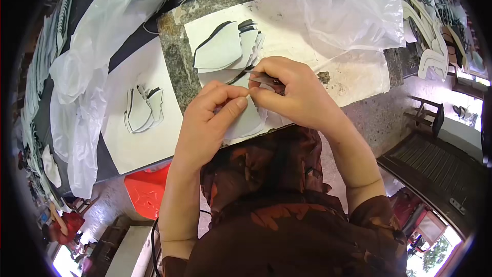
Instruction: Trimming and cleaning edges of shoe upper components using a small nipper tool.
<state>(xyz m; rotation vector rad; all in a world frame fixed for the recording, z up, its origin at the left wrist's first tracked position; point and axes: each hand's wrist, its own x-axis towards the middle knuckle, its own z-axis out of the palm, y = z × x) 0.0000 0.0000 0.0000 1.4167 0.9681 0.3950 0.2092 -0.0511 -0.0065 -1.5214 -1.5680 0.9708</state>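
My left hand (207,115) is closed, its thumb and forefinger pinching the edge of a pale grey-white cut piece (245,122) with a curved outline. My right hand (297,91) meets it fingertip to fingertip and grips small metal thread snips (266,79), their thin blades pointing left. The right fingers hide part of the snips, and the exact spot where the two hands touch is too small to make out. Just beyond my hands lies a fanned stack of similar pale pieces (219,48) with dark edges, on a white sheet (287,31) over the worn tabletop.
To the left, a smaller group of pale pieces (141,110) rests on another white board (123,146). Crumpled clear plastic (82,72) drapes the left side, and more plastic sheeting (353,10) covers the far right. A red stool (146,190) stands below the table edge.
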